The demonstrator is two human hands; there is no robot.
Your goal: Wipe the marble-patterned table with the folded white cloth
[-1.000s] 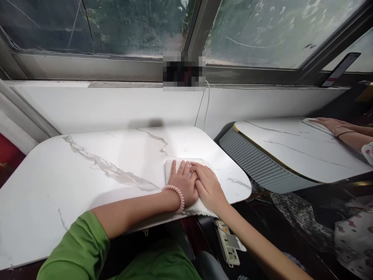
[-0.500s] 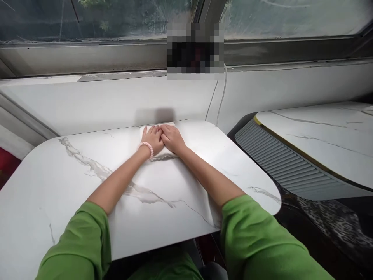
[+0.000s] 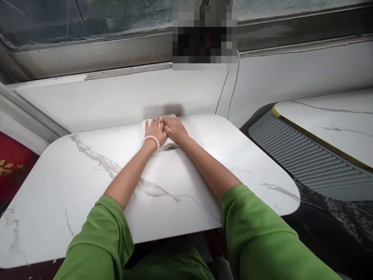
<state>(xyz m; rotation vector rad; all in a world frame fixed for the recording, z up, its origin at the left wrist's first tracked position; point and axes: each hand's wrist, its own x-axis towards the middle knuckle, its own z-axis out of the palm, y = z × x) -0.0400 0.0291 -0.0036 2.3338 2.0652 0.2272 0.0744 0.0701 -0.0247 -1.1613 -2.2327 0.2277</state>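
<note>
A folded white cloth (image 3: 169,144) lies on the white marble-patterned table (image 3: 180,175), close to the edge along the wall. My left hand (image 3: 156,131), with a pink coiled band at the wrist, rests flat on the cloth, fingers spread. Beside it, my right hand (image 3: 176,130) is bent over the cloth with curled fingers, and its fingertips meet the left hand's fingers. Much of the cloth is covered by both hands. What the right fingertips grip underneath is partly hidden.
Behind the table rises a white wall (image 3: 116,101) below a window frame (image 3: 101,50). Two thin cables (image 3: 233,91) hang down the wall. At the right stands a second marble-patterned table (image 3: 335,124) with a ribbed grey side (image 3: 300,155). Something red (image 3: 16,167) is at the far left.
The camera view has tilted and shifted, so the table appears further right. Both hands stay on the cloth by the wall edge, in nearly the same pose.
</note>
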